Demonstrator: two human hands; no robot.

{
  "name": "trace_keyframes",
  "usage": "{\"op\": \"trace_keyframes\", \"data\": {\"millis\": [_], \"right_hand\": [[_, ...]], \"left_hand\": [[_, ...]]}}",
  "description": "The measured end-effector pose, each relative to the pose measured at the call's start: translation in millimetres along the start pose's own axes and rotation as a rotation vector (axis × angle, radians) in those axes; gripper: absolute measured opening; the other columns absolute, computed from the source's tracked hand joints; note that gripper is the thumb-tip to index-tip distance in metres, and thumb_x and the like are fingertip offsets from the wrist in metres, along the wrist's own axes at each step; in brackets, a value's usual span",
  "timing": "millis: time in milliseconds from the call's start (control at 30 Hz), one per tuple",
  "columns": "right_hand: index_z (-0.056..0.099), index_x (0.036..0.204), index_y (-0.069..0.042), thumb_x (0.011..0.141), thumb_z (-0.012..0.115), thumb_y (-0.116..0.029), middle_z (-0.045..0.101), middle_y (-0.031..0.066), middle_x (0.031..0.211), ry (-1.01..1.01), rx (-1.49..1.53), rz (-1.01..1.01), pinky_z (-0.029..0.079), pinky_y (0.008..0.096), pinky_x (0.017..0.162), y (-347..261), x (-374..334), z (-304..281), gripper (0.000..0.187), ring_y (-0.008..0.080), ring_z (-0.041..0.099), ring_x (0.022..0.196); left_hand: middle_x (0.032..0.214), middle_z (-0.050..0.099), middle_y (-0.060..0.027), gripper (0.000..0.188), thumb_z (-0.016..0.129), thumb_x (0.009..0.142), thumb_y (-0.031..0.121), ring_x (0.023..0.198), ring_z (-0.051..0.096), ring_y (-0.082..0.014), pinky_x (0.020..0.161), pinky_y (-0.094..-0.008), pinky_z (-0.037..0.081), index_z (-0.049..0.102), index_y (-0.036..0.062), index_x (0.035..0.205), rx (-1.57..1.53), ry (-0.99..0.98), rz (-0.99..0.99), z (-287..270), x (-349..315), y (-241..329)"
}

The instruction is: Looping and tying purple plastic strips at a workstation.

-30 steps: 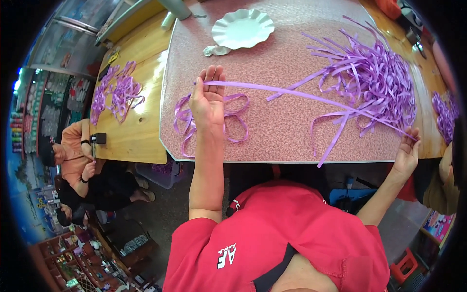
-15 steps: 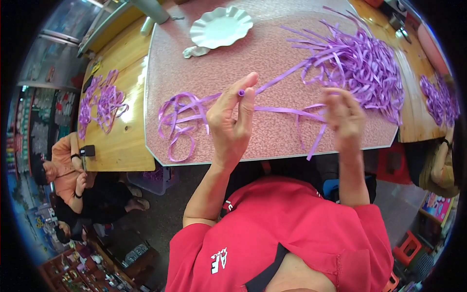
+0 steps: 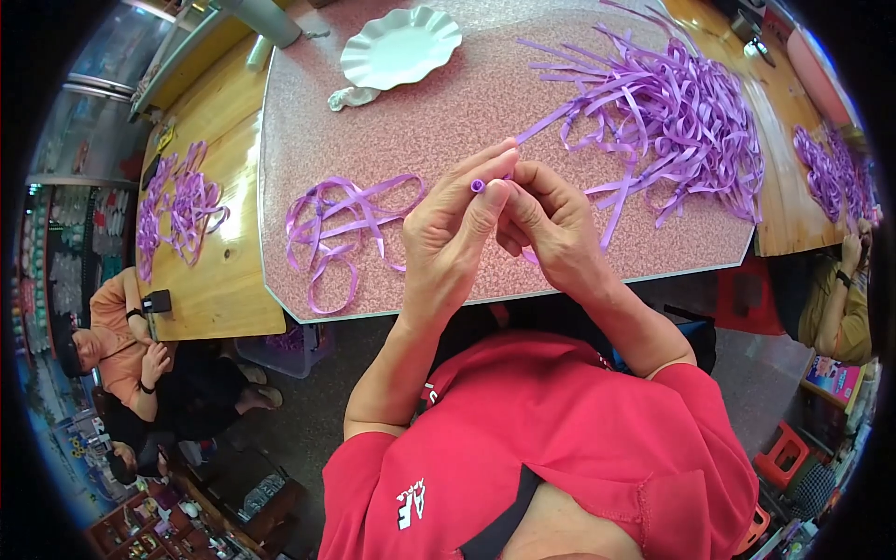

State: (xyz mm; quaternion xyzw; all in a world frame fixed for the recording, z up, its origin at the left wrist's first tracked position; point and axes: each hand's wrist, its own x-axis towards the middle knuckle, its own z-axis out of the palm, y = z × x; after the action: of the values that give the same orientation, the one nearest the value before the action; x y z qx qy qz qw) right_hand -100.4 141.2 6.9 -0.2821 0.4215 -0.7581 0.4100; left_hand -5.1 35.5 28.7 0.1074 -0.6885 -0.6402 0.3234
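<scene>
Purple ribbon roll [image 3: 478, 186] pinched in L hand [image 3: 444, 233], over pink tabletop [image 3: 392, 135]. R hand [image 3: 562, 229] now in from far R, curled beside it, hold unclear; so both hands at roll.

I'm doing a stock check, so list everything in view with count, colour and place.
Table: one, speckled pink, centre
Wooden surfaces: two, yellow-brown, flanking the table
Ribbon heap: one, purple, table's right side
Ribbon loops: loose group, purple, table's left side
Ribbon bunches: strands uncountable, purple, both wooden surfaces
Ribbon roll: one, purple, in left hand
Scalloped plate: one, pale green, table's far side
Crumpled thing: one, white, beside plate
Stools: at least two, red, right
Shelves: left, contents too small to count
Other people: at least two, orange top left, olive right
Red shirt: one, worn
Left hand: one, bare, centre
Right hand: one, bare, close against left
</scene>
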Motion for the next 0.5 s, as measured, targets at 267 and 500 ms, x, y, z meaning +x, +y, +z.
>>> {"op": "trace_keyframes", "data": {"millis": [267,500], "right_hand": [[0.068,0.114,-0.001,0.093,0.065,0.0,0.063,0.007,0.105,0.151,-0.655,-0.457,0.049,0.0243,0.071,-30,7,-14,0.021,0.012,0.06,0.092],[0.068,0.103,-0.001,0.085,0.072,0.001,0.063,0.0096,0.096,-0.062,-1.005,-0.487,0.049,0.0279,0.068,-39,13,-13,0.018,0.0183,0.061,0.081]], "left_hand": [[0.116,0.069,-0.017,0.022,0.065,0.095,0.009,0.106,0.068,-0.026,0.088,-0.0332,0.053,0.07,-0.0009,0.115,0.314,-0.05,0.066,-9,6,-7],[0.102,0.07,-0.019,0.021,0.067,0.089,0.003,0.093,0.069,-0.0314,0.078,-0.0372,0.053,0.069,-0.0024,0.109,0.396,-0.162,-0.033,-10,6,-1]]}}
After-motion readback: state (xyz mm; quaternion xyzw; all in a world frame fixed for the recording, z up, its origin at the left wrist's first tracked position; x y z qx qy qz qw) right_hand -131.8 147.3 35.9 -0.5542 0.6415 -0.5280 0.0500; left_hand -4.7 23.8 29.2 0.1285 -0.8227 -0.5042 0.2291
